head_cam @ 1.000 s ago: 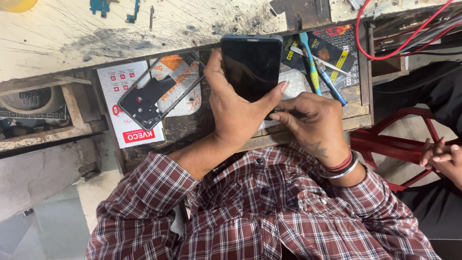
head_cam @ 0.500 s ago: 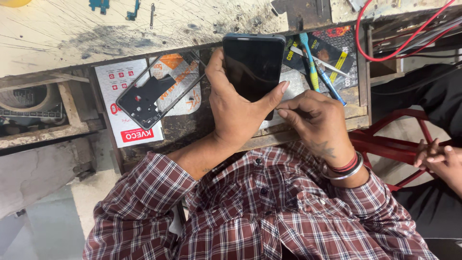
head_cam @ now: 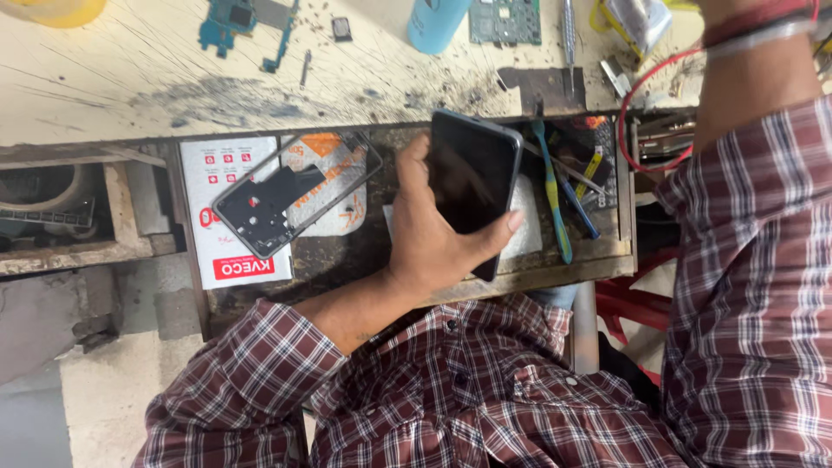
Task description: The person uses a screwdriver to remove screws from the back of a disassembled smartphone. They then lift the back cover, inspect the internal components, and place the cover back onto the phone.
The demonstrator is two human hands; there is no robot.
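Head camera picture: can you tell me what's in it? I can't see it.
The left hand holds a dark phone over an open drawer of tools. The right arm reaches up over the scratched bench; its hand is out of view.

The phone [head_cam: 472, 186] in the left hand [head_cam: 433, 243] had a black, glossy screen and a dark grey rim. The shirt [head_cam: 485, 399] was checked in maroon, white and dark lines, on both sleeves alike. The desk [head_cam: 173, 78] top was pale cream, scored with fine dark scratches and smudged grey-black near its front edge. On it lay a teal-blue circuit board [head_cam: 227, 22], a green circuit board [head_cam: 505, 19], a light blue bottle [head_cam: 433, 22] and, at the far left corner, a yellow thing [head_cam: 52, 10]. A red wire [head_cam: 628, 113] looped at the right edge. In the drawer below, the phone frame [head_cam: 290, 195] was grey and black, the card [head_cam: 227, 234] white with red marks, the brush [head_cam: 552, 195] teal.
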